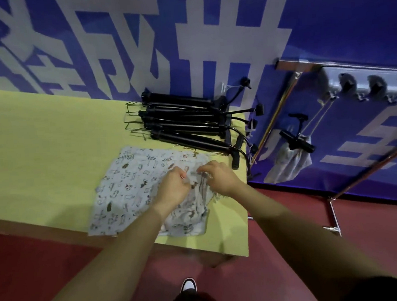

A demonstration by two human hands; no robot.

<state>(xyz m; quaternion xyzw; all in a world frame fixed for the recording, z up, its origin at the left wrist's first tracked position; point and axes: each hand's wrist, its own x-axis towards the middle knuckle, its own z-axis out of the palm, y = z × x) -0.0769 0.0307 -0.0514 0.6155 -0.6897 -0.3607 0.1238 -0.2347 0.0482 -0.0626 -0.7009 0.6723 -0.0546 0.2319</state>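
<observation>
A light blue cloth point(124, 186) printed with small dark figures lies flat on the yellow-green table point(40, 149), near its right end. My left hand point(173, 187) and my right hand point(220, 175) are close together over the cloth's right part. Both pinch bunched folds of the fabric with curled fingers. The cloth is wrinkled and gathered under and below my hands, while its left part stays smooth.
A pile of black trouser hangers point(186, 123) lies on the table behind the cloth. To the right stands a metal clothes rack point(332, 202) carrying hung cloths on hangers point(296, 141). A blue banner wall is behind, with red floor below and my shoe point(188, 285) on it.
</observation>
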